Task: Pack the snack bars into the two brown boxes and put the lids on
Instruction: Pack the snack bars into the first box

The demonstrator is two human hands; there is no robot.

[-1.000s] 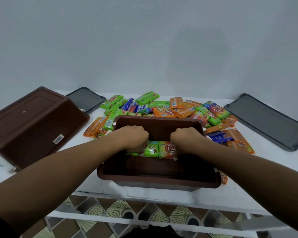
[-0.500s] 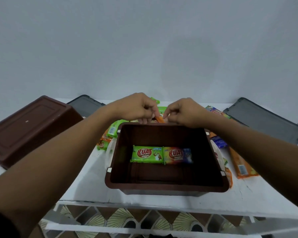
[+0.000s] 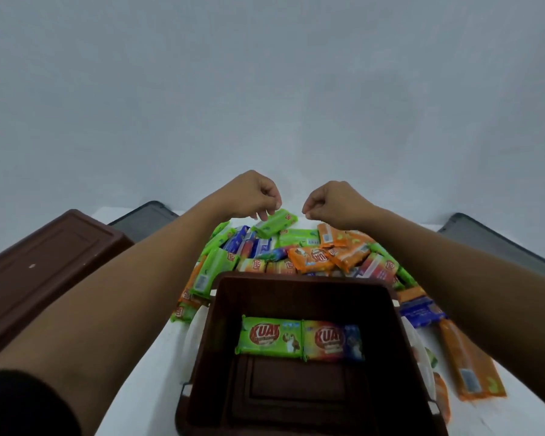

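Note:
An open brown box (image 3: pixel 306 277) stands in front of me on the white table. Two snack bars lie side by side on its floor, a green one (image 3: pixel 269 336) and a red-and-blue one (image 3: pixel 332 341). Behind the box is a pile of snack bars (image 3: pixel 312 256) in green, orange and blue wrappers. My left hand (image 3: pixel 252 196) hovers over the far side of the pile, its curled fingertips touching the end of a green bar (image 3: pixel 276 222); I cannot tell whether it grips the bar. My right hand (image 3: pixel 334 201) is beside it, fingers curled, nothing visible in it.
A second brown box (image 3: pixel 44 262) lies upside down at the left. One grey lid (image 3: pixel 145 215) lies behind it, another grey lid (image 3: pixel 497 243) at the far right. Loose orange bars (image 3: pixel 469 363) and a blue bar (image 3: pixel 422 313) lie right of the open box. A wall rises behind the table.
Both hands left the two bars on the open box's floor, rose over its far rim and now reach farther back over the pile. The view has tipped closer to the box.

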